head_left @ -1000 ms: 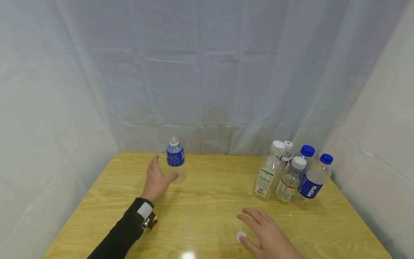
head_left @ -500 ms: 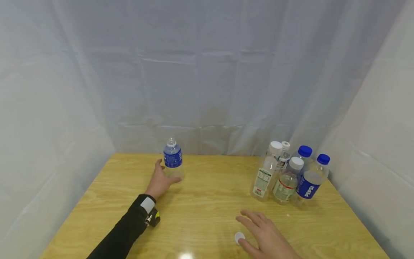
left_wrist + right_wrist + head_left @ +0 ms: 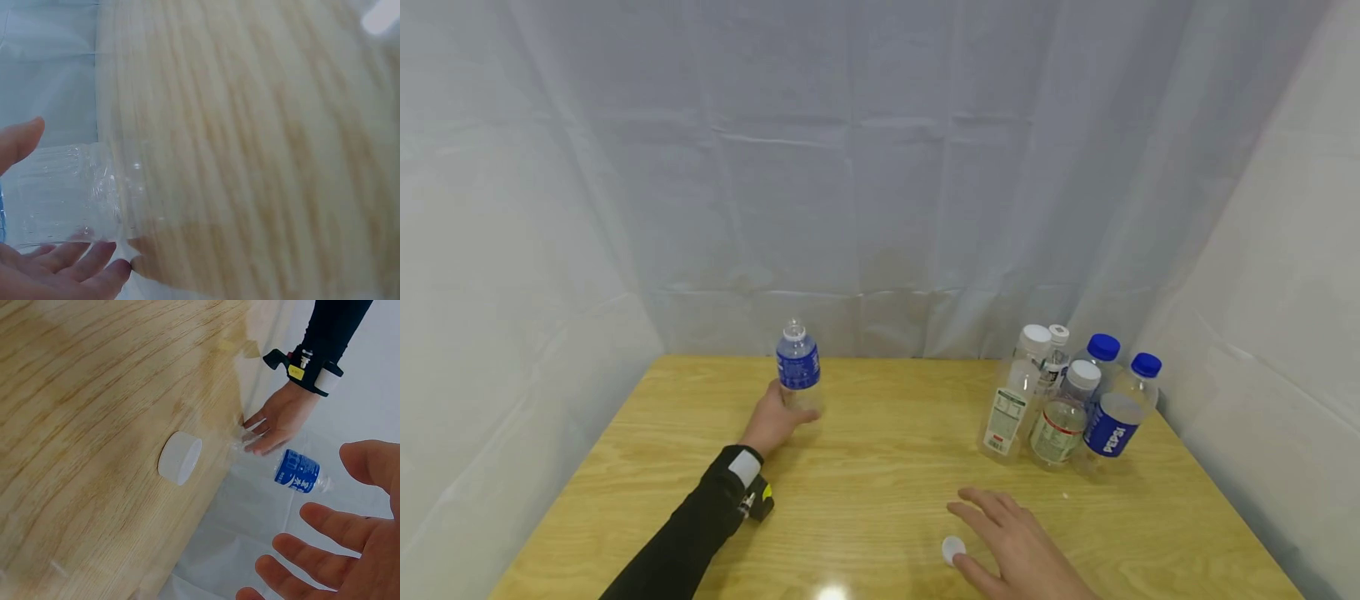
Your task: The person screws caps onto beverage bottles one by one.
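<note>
A clear plastic bottle [image 3: 798, 367] with a blue label and an uncapped neck stands upright at the back left of the table. My left hand [image 3: 772, 421] is around its lower part, thumb in front and fingers passing behind. In the left wrist view, fingers [image 3: 94, 265] lie along one side of the clear bottle base [image 3: 62, 194], with the thumb at the opposite side. Near the front, a white bottle cap [image 3: 180, 457] lies on the wood. My right hand [image 3: 1018, 542] hovers beside it, fingers spread and holding nothing; the thumb overlaps the cap's edge in the head view.
Several capped bottles stand grouped at the right of the wooden table [image 3: 880, 475], among them a Pepsi bottle [image 3: 1114, 421] with a blue cap and a white-capped bottle [image 3: 1011, 408]. Pale sheeting [image 3: 880, 167] hangs behind the table and at both sides.
My left hand has moved in around the bottle, and its fingers, which stood out beside the bottle, now pass behind it. My right hand has stayed by the cap.
</note>
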### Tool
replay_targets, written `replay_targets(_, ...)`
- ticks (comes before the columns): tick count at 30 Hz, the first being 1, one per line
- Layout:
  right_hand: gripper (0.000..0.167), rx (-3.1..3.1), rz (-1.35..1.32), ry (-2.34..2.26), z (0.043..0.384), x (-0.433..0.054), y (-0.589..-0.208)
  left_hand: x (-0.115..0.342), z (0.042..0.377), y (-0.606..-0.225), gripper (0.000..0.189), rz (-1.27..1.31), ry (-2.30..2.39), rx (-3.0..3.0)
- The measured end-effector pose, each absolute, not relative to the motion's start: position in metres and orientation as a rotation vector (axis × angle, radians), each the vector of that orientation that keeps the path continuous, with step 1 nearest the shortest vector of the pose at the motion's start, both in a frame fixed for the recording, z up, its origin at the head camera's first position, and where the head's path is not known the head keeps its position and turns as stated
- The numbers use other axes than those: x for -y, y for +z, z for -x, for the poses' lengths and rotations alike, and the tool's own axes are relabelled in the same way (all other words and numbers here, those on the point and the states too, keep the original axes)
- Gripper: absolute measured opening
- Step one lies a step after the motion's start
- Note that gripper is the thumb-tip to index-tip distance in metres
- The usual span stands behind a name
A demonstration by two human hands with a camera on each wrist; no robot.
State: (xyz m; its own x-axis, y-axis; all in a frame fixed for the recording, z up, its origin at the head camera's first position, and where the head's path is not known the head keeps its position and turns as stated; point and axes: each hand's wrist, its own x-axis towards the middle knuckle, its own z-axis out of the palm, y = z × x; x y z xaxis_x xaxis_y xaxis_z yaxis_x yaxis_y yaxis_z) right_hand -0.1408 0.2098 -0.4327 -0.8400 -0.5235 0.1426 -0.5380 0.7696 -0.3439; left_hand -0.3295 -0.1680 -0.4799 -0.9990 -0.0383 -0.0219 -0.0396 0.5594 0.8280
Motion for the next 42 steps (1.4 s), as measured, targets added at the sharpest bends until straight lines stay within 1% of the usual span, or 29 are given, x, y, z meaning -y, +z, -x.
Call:
replay_targets(4,0.048,2.922,-0.890,0.594,0.142,-0.209,-0.432,0.169,0.329,-0.479,0.079,0.063,1.424,-2.809)
replay_targets(10,0.050,2.930,-0.896,0.587,0.142,-0.210,-0.433,0.171,0.325,-0.479,0.077,0.079,1.408,-2.813)
replay_targets(24,0.052,2.969,-0.893,0.580,0.145,-0.210,-0.434,0.175,0.312,-0.475,0.062,0.075,1.378,-2.868)
replay_targets(33,0.051,2.970,-0.880,0.602,0.145,-0.210,-0.436,0.172,0.292,-0.457,0.072,0.050,1.430,-2.824)
replay_targets(42,0.052,3.022,-0.857,0.664,0.144,-0.210,-0.436,0.169,0.269,-0.439,0.081,-0.030,1.397,-2.879)
